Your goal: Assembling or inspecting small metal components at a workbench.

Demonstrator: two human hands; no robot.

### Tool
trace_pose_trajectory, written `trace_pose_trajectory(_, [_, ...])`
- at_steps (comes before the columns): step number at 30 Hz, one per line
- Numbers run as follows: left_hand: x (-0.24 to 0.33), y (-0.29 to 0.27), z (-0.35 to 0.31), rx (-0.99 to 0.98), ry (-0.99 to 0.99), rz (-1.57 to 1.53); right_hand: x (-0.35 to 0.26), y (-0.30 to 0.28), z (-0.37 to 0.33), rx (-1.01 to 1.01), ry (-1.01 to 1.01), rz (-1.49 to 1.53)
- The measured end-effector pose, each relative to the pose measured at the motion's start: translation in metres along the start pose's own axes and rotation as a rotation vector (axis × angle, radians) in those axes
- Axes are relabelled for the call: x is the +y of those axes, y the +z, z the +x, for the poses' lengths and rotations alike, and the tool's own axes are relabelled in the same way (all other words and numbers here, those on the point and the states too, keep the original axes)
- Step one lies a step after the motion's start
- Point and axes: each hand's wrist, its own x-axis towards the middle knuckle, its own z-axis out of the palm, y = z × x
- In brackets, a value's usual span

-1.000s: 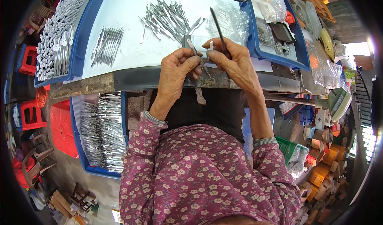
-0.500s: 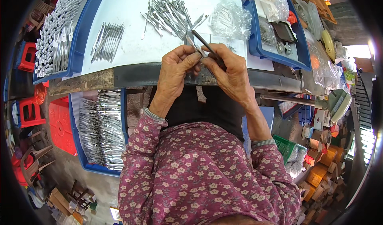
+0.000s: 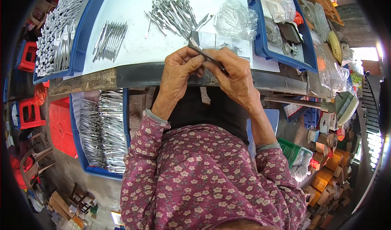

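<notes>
The left hand (image 3: 179, 67) pinches a slim metal piece (image 3: 193, 41) between thumb and bent forefinger, the other fingers curled in underneath. The piece is above the front edge of the table (image 3: 134, 52), its pale end pointing away from the body; the rest is mostly hidden by the fingers. The right hand (image 3: 234, 69) grasps a dark rod (image 3: 204, 54), thumb and fingers closed round it, and the rod slants across to the piece, its far end right at the pale tip. Whether the two touch, I cannot tell. The fingertips of both hands are very near each other.

Just beyond the hands is a grey block (image 3: 195, 35), with a loose heap (image 3: 173, 16) of similar pieces behind it. A neat row (image 3: 110, 41) lies farther left, and beyond it a blue tray (image 3: 78, 46) is packed with pale-ended pieces (image 3: 57, 38). To the right of the heap sits a clear bag (image 3: 235, 20), with a printed sheet (image 3: 228, 42) nearer the body. Another tray (image 3: 261, 46), also blue, holds plastic bags (image 3: 279, 2) and a dark dish (image 3: 291, 33). Below the table, on the left, a lower tray (image 3: 81, 148) is filled with shiny pieces (image 3: 104, 132), beside a red box (image 3: 62, 126)
</notes>
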Motion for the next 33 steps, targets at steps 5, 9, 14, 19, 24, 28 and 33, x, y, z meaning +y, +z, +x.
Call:
trace_pose_trajectory(5, [0.0,-0.005,0.0,-0.018,0.029,0.004,-0.001,-0.004,-0.001,-0.087,0.008,-0.103])
trace_pose_trajectory(9, [0.007,0.005,0.002,0.014,0.077,0.123,0.005,-0.009,0.003,-0.076,0.002,-0.055])
trace_pose_trajectory(14, [0.013,0.006,0.007,0.113,0.178,0.291,0.018,-0.019,0.014,-0.117,-0.087,-0.274])
trace_pose_trajectory(19, [0.006,0.004,0.017,0.18,0.414,0.823,0.038,-0.021,0.021,-0.094,-0.137,-0.436])
trace_pose_trajectory(24, [0.001,0.006,0.021,0.22,0.58,1.049,0.046,-0.021,0.028,-0.032,-0.109,-0.421])
trace_pose_trajectory(28, [-0.001,0.008,0.018,0.249,0.563,1.09,0.026,-0.016,0.043,0.142,0.233,0.293])
trace_pose_trajectory(33, [-0.003,0.006,0.02,0.234,0.541,1.052,0.024,0.001,0.047,0.138,0.243,0.51])
